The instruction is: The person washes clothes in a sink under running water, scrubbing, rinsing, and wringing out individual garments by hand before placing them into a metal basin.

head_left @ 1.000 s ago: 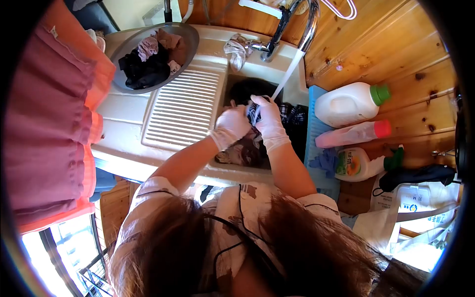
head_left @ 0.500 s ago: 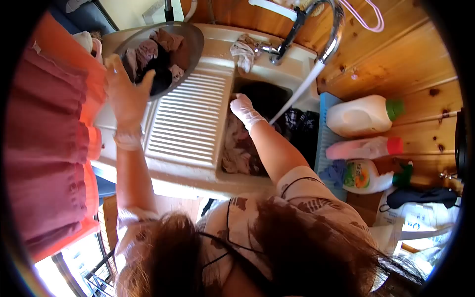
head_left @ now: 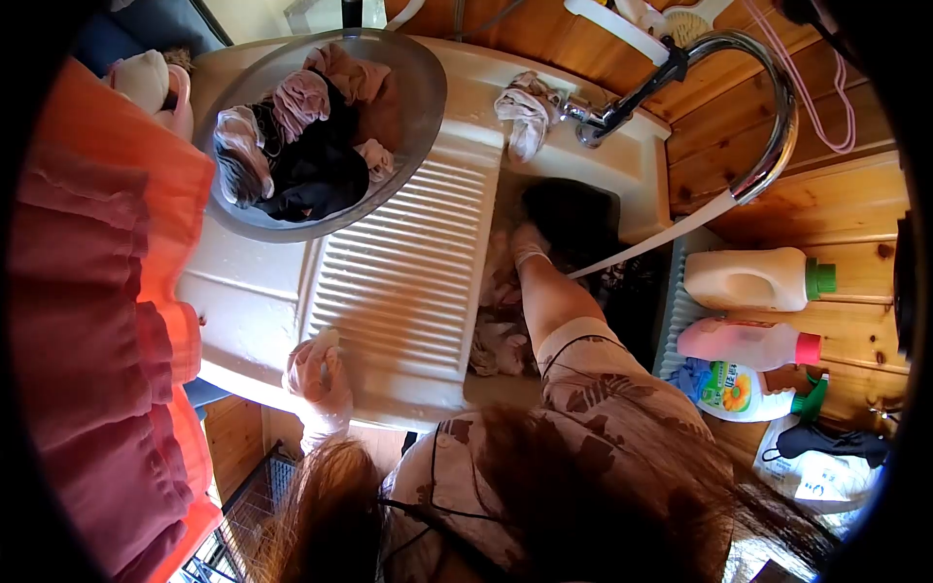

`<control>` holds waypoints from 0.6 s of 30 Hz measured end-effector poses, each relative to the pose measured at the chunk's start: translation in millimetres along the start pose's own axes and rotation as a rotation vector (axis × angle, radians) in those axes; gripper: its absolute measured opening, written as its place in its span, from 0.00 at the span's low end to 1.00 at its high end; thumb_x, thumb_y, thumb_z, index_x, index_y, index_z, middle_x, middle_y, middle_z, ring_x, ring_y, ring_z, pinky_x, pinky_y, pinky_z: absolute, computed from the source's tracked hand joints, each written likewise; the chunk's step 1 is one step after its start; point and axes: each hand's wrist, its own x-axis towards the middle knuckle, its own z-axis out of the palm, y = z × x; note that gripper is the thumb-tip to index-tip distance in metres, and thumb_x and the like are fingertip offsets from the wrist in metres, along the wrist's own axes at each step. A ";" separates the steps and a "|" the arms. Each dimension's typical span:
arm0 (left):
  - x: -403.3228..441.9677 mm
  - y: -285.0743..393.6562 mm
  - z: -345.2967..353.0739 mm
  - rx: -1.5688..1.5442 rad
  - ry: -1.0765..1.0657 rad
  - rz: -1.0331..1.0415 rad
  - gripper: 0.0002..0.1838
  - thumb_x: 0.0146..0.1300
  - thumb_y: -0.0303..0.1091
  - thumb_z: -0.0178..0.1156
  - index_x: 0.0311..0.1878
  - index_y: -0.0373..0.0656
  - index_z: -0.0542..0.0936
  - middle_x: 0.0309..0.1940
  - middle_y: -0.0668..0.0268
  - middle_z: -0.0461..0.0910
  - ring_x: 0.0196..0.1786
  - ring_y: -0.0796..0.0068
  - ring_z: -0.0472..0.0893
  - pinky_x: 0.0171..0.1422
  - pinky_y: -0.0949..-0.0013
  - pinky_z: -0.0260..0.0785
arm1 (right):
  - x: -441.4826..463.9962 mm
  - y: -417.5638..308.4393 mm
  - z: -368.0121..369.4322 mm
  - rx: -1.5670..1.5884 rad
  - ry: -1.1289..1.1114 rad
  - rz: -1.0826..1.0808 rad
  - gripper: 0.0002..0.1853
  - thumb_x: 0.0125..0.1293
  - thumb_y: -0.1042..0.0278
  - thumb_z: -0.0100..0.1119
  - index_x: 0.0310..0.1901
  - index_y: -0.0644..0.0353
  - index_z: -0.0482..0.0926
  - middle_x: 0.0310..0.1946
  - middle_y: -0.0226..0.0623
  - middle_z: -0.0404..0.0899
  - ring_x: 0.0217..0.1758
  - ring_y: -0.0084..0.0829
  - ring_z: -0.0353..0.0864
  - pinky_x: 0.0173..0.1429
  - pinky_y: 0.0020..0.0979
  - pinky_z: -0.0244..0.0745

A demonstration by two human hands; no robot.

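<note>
My left hand (head_left: 316,374), in a pale glove, is over the front edge of the sink counter (head_left: 233,369), its fingers loosely curled with a gap at the thumb and nothing visible in it. My right hand (head_left: 527,243) reaches down into the basin, beside pale wet clothes (head_left: 501,348); its fingers are hidden. A dark container or cloth (head_left: 569,209) lies at the back of the basin. Water runs from the curved faucet (head_left: 777,146) into it. The grey oval bowl (head_left: 423,107) holds a black garment (head_left: 321,175), a pink cloth (head_left: 301,99) and a white-and-grey cloth (head_left: 241,146).
A ribbed washboard surface (head_left: 408,262) lies between bowl and basin. A cloth (head_left: 528,115) sits by the tap. At the right are a white bottle with a green cap (head_left: 743,279), a pink bottle (head_left: 743,342) and a spray bottle (head_left: 743,391). A curtain (head_left: 87,340) hangs at the left.
The striped cloth has left my hands, and a white-and-grey cloth now shows in the bowl. My left hand went to the bowl, then back to the counter's front edge. My right hand has gone lower.
</note>
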 end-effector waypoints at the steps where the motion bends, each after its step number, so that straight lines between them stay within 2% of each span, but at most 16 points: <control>1: -1.4 -1.9 2.2 0.020 -0.002 0.005 0.07 0.56 0.23 0.56 0.38 0.36 0.79 0.38 0.57 0.80 0.42 0.58 0.79 0.45 0.59 0.72 | 8.9 5.5 8.5 0.025 -0.006 0.025 0.14 0.63 0.61 0.53 0.46 0.57 0.82 0.54 0.38 0.76 0.58 0.42 0.74 0.56 0.41 0.72; 2: -2.9 -3.6 2.8 0.045 -0.004 0.011 0.07 0.56 0.23 0.57 0.38 0.36 0.79 0.37 0.58 0.80 0.41 0.57 0.78 0.44 0.58 0.72 | 14.6 9.5 13.5 0.050 -0.011 0.050 0.15 0.63 0.61 0.53 0.46 0.57 0.82 0.55 0.37 0.76 0.59 0.42 0.74 0.58 0.40 0.72; 5: -3.7 -6.5 6.7 0.027 -0.007 -0.059 0.06 0.55 0.24 0.56 0.36 0.36 0.79 0.35 0.58 0.80 0.40 0.57 0.79 0.43 0.59 0.72 | -106.9 -43.0 -125.7 -0.018 -0.151 -0.040 0.17 0.59 0.57 0.59 0.47 0.56 0.81 0.55 0.37 0.75 0.58 0.42 0.74 0.57 0.38 0.72; 10: -5.6 -10.7 10.1 -0.029 0.040 -0.051 0.05 0.53 0.24 0.56 0.33 0.36 0.79 0.32 0.58 0.79 0.40 0.57 0.79 0.41 0.58 0.72 | -46.0 -34.0 -94.1 -0.073 -0.175 -0.083 0.18 0.58 0.56 0.59 0.46 0.56 0.81 0.54 0.37 0.76 0.56 0.41 0.75 0.56 0.38 0.73; 14: -4.0 -13.2 12.6 -0.018 0.080 -0.016 0.05 0.52 0.23 0.57 0.32 0.36 0.79 0.32 0.58 0.79 0.39 0.57 0.79 0.40 0.57 0.72 | -32.4 -33.8 -88.5 -0.096 -0.164 -0.106 0.18 0.57 0.55 0.60 0.46 0.55 0.82 0.53 0.36 0.77 0.55 0.41 0.76 0.55 0.37 0.73; 18: 0.9 -9.7 6.2 0.004 0.028 -0.019 0.04 0.52 0.22 0.56 0.32 0.35 0.79 0.31 0.56 0.79 0.38 0.58 0.79 0.40 0.58 0.73 | -23.5 -36.3 -84.0 -0.111 -0.155 -0.127 0.19 0.56 0.54 0.61 0.46 0.55 0.82 0.52 0.36 0.78 0.53 0.40 0.77 0.54 0.37 0.73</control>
